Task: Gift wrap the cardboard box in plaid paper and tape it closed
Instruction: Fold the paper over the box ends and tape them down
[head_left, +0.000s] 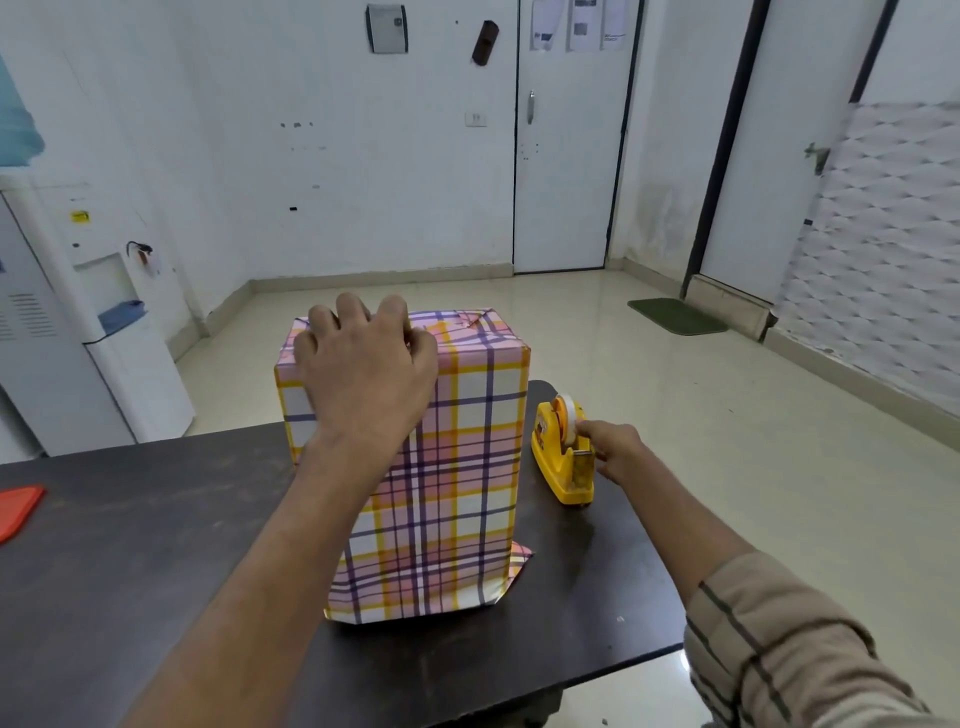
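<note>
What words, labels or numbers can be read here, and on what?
Nothing here reads clearly.
Papers on the door: print too small and blurred.
Yellow sticker on the water dispenser: blurred.
Tape dispenser label: too small.
Box: plaid only, no text.
</note>
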